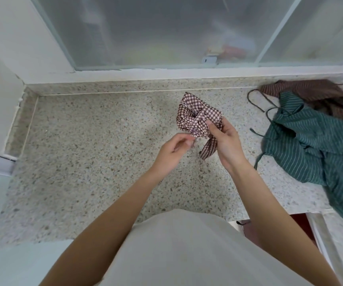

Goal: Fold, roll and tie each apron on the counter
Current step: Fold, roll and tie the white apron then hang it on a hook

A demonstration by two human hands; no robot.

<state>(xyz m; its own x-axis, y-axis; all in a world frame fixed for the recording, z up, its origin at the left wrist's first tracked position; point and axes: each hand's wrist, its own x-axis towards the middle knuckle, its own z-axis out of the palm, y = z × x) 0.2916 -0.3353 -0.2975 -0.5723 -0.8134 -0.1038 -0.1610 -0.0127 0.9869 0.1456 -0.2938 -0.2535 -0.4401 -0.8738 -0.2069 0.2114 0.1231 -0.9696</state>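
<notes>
The checked apron (197,116) is bunched into a compact roll and held above the counter (83,141), right of the counter's middle and short of the window (156,32) behind it. A checked strap (207,149) wraps across the roll and hangs down from its near side, its end close to the counter surface. The right hand (226,141) grips the roll from the right, fingers curled round the cloth and the thumb pressed on the wrapped strap. The left hand (172,153) is just left of the roll's near end, fingers curled, thumb and forefinger pinched together at a small piece of cloth there; whether that piece is a strap end cannot be told. Right of the roll, well apart from it, a green striped apron (315,149) lies loose on the counter, its thin ties (269,112) trailing toward the roll and its lower part draped over the counter's near edge. A brown striped apron (302,89) lies crumpled behind the green one, against the back of the counter and partly under it.
</notes>
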